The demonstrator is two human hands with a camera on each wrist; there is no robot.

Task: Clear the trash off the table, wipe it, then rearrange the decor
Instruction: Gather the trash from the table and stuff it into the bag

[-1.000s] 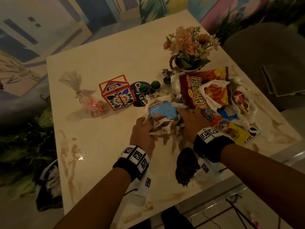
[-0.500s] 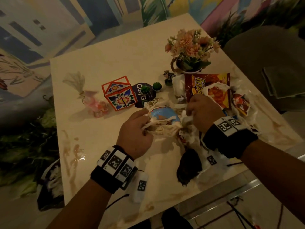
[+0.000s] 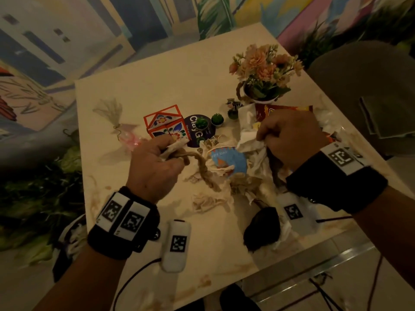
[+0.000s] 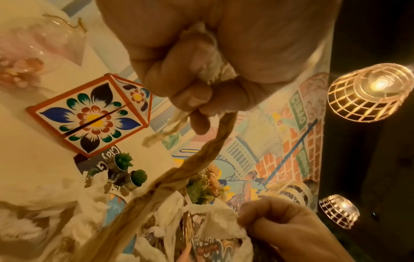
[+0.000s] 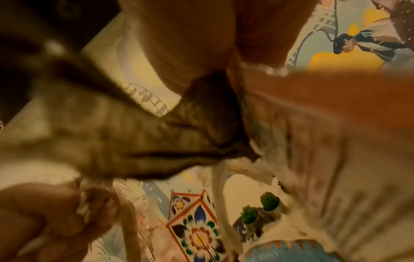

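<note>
My left hand [image 3: 157, 163] is raised over the cream tabletop [image 3: 139, 223], knuckles up, fingers curled tight around crumpled white tissue and a twisted brown paper strand [image 3: 202, 169] that trails down into the pile of crumpled white tissues and wrappers [image 3: 226, 169]. My right hand [image 3: 289, 140] is fisted at the same height, clamped on a wad of white tissue [image 3: 249, 142] at the pile's right edge. Both forearms come in from the near edge, wrists banded in black.

The trash sits mid-tabletop between my hands: a blue printed paper piece [image 3: 229, 159] in the tissues, an orange-red snack bag [image 3: 283, 108] behind my right hand, and a dark brown crumpled lump [image 3: 261, 232] near the front edge.

Decor behind it: an orange-framed floral tile box [image 3: 165, 124], two small green cactus pots [image 3: 208, 122] on a dark round card [image 3: 197, 129], a pot of peach artificial flowers [image 3: 265, 70] and a pink cellophane-wrapped favour [image 3: 128, 135] to the left.

The left wrist view shows what the head view hides: my fingers [image 4: 179, 85] folded under, pinching tissue and strand against the palm, plus two lit wire-cage lamps [image 4: 369, 92] overhead. The right wrist view is blurred; it shows dark crumpled paper [image 5: 179, 138] close under my palm, its grip unclear there.
</note>
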